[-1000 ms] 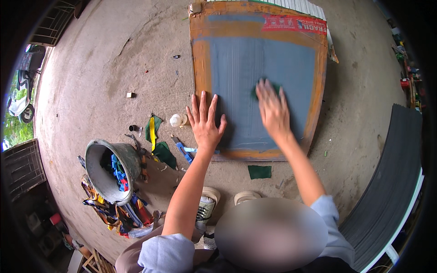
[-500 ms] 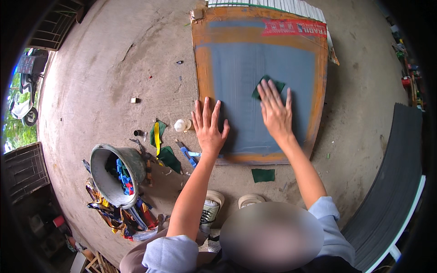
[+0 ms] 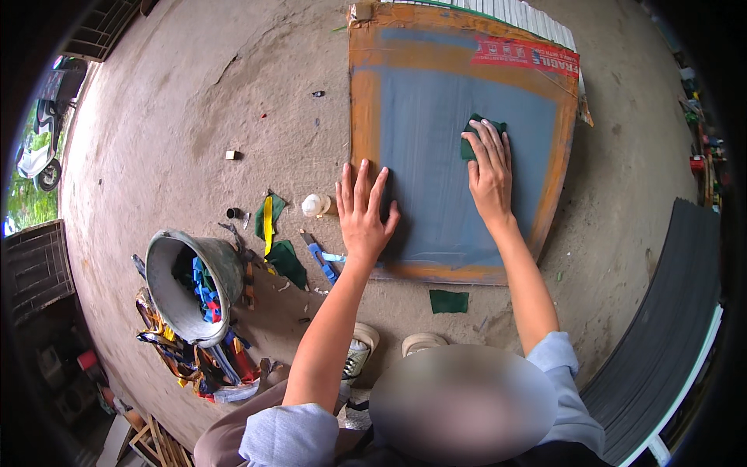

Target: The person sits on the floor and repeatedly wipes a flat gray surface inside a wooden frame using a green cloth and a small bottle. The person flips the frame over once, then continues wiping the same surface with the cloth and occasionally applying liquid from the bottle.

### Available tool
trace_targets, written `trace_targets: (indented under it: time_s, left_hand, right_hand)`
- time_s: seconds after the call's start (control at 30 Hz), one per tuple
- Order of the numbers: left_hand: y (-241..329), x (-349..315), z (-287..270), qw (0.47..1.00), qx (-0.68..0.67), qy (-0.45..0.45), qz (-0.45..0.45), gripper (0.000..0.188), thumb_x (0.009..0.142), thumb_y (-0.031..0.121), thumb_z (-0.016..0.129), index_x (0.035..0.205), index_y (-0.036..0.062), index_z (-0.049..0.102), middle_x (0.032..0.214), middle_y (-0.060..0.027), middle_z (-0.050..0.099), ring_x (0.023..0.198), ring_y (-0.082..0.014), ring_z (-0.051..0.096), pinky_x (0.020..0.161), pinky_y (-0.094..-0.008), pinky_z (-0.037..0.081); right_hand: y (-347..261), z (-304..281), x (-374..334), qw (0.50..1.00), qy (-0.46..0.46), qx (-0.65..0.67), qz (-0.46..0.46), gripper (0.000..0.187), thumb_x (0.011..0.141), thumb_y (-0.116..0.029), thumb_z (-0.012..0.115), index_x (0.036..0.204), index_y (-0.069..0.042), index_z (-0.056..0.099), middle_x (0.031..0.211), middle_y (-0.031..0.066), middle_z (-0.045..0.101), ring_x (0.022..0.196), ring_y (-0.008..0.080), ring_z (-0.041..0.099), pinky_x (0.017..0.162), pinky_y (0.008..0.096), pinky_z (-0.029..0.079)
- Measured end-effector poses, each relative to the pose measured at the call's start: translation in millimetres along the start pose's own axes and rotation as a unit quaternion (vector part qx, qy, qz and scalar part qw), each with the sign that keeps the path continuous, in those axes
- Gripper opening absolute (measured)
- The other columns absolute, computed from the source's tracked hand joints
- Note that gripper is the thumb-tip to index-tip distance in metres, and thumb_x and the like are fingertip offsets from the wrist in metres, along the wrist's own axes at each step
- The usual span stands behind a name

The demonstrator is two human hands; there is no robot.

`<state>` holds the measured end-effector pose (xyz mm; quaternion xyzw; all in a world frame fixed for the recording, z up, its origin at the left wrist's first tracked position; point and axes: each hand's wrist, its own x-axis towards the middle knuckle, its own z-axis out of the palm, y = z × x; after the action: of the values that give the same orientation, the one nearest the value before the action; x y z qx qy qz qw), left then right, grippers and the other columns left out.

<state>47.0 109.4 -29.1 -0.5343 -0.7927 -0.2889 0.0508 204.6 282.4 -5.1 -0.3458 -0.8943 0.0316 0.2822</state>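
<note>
A large blue-grey panel (image 3: 436,187) with a border of brown tape, much like a printing screen, lies flat in front of me. My left hand (image 3: 364,214) rests on its left edge, fingers spread and holding nothing. On the panel's right half, my right hand (image 3: 492,167) presses a piece of dark green cloth (image 3: 469,148) against the surface. The fingers lie over the cloth, slightly bent, and cover part of it. Another dark green cloth piece (image 3: 449,302) is on the floor by the panel's near edge.
Left of the panel are a small whitish bottle (image 3: 316,205), a blue cutter knife (image 3: 320,261), green scraps (image 3: 286,263) and a yellow strip (image 3: 268,222). A tilted bucket (image 3: 226,268) of coloured scraps sits farther left, over a heap of strips (image 3: 198,358). Dark corrugated sheeting (image 3: 661,311) lies at right.
My right hand has slid the green cloth across the panel, a little farther away and to the right. My left hand stays on the left edge. The whole view has shifted slightly.
</note>
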Motion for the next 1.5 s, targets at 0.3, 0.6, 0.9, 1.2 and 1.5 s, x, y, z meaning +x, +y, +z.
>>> trace_targets:
  time_s: [0.3, 0.6, 0.9, 1.2, 1.5]
  left_hand:
    - [1.2, 2.3, 0.2, 1.0, -0.013, 0.002, 0.006, 0.066, 0.076, 0.015, 0.066, 0.138, 0.0191, 0.046, 0.149, -0.0109, 0.034, 0.141, -0.038, 0.025, 0.112, -0.0554, 0.026]
    - [0.9, 2.7, 0.6, 1.0, -0.014, 0.002, 0.003, 0.066, 0.076, 0.015, 0.065, 0.139, 0.0191, 0.046, 0.149, -0.0108, 0.035, 0.141, -0.0376, 0.025, 0.112, -0.0553, 0.026]
    - [2.2, 0.7, 0.0, 1.0, -0.011, -0.004, 0.003, 0.065, 0.077, 0.016, 0.065, 0.139, 0.0193, 0.045, 0.149, -0.0109, 0.035, 0.141, -0.0381, 0.025, 0.111, -0.0556, 0.027]
    - [-4.3, -2.0, -3.3, 1.0, -0.009, 0.009, -0.003, 0.063, 0.076, 0.018, 0.065, 0.137, 0.0193, 0.049, 0.148, -0.0105, 0.037, 0.14, -0.0372, 0.028, 0.112, -0.0532, 0.026]
    - [-2.5, -2.0, 3.8, 1.0, -0.011, 0.005, 0.002, 0.064, 0.075, 0.018, 0.066, 0.137, 0.0201, 0.049, 0.149, -0.0095, 0.035, 0.141, -0.0361, 0.026, 0.113, -0.0527, 0.025]
  right_hand:
    - [2.5, 1.7, -0.7, 1.0, 0.006, 0.008, -0.011, 0.048, 0.079, 0.003, 0.059, 0.122, -0.017, 0.056, 0.136, -0.0012, 0.052, 0.132, 0.0195, 0.042, 0.116, 0.0462, 0.031]
    - [3.6, -4.0, -2.2, 0.999, -0.025, -0.001, -0.026, 0.051, 0.081, 0.0, 0.058, 0.129, -0.018, 0.054, 0.14, -0.0022, 0.049, 0.134, 0.0193, 0.04, 0.116, 0.0461, 0.031]
    - [-3.0, -10.2, -1.8, 0.996, -0.072, -0.037, -0.027, 0.055, 0.088, -0.01, 0.058, 0.14, -0.016, 0.044, 0.146, 0.0015, 0.043, 0.137, 0.0198, 0.036, 0.115, 0.0457, 0.03]
    - [-3.1, -19.7, -35.8, 0.957, -0.19, -0.044, -0.212, 0.05, 0.089, -0.014, 0.056, 0.138, -0.012, 0.048, 0.144, 0.0029, 0.046, 0.135, 0.0182, 0.04, 0.112, 0.0401, 0.033]
    - [2.7, 8.0, 34.3, 0.999, -0.032, -0.027, -0.035, 0.048, 0.094, -0.014, 0.05, 0.14, -0.003, 0.042, 0.146, 0.0133, 0.041, 0.138, 0.0296, 0.034, 0.113, 0.0468, 0.029]
